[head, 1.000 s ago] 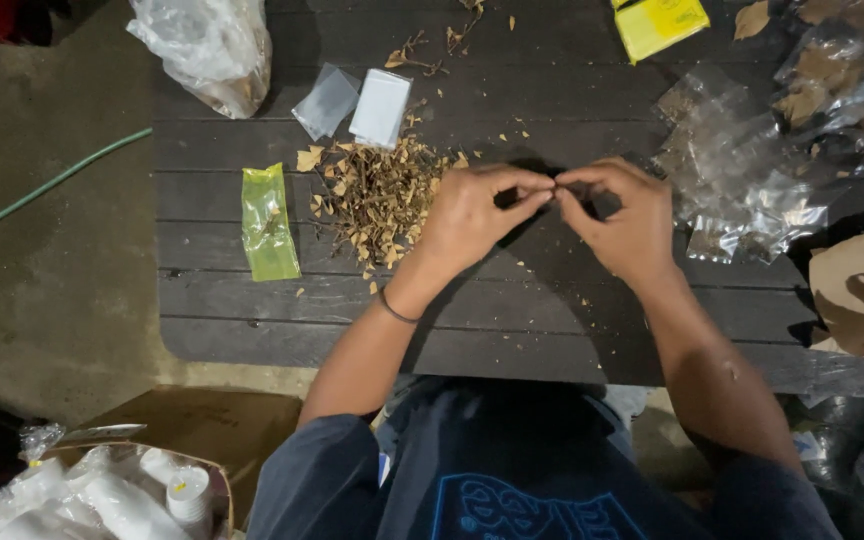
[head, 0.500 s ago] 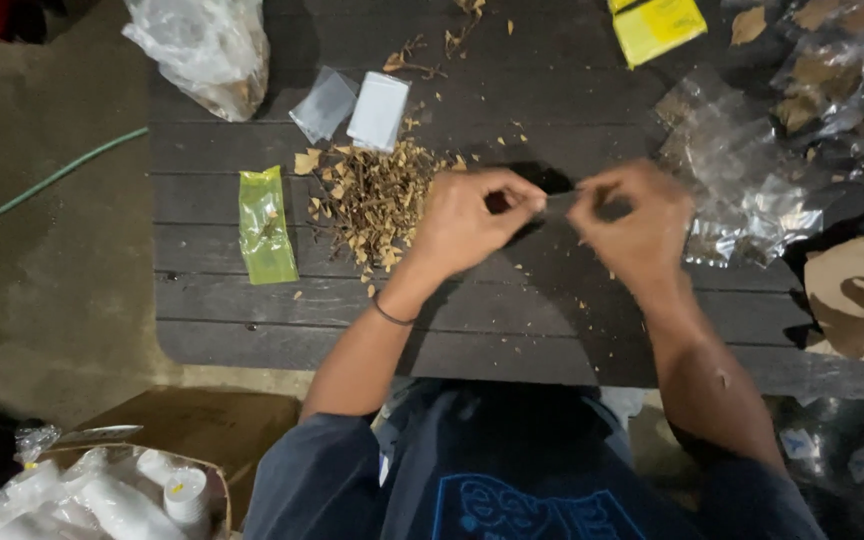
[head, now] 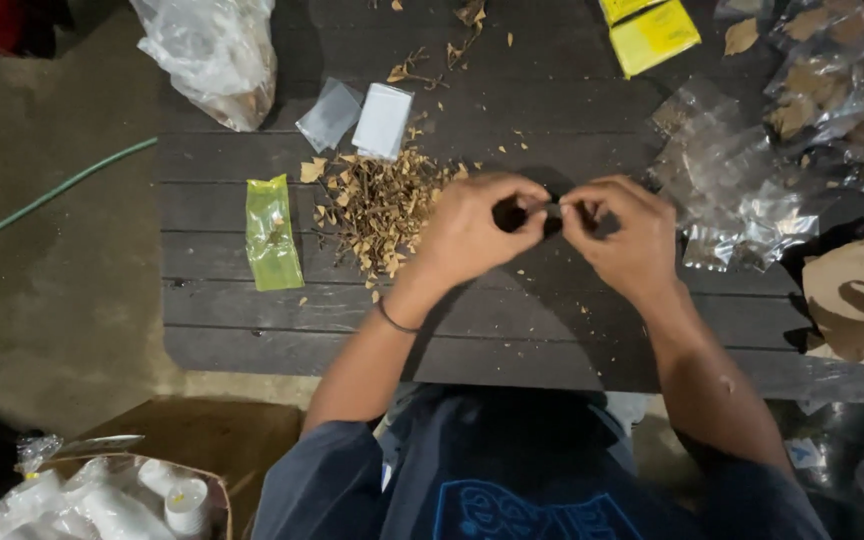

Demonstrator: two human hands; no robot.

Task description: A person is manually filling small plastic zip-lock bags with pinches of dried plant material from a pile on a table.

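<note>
A small clear pouch (head: 552,210) is pinched between both hands above the dark slatted bench (head: 252,340). The left hand (head: 472,235) and right hand (head: 624,238) have their fingers closed tight on its edges. Just left lies a pile of dried leaf bits (head: 382,205), then a green sachet (head: 272,233).

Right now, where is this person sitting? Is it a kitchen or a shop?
Probably neither: it looks like a makeshift packing spot, maybe outdoors. A dark slatted table stands on bare ground, with a pile of dried leaf bits, clear plastic pouches and a green hose.
</note>
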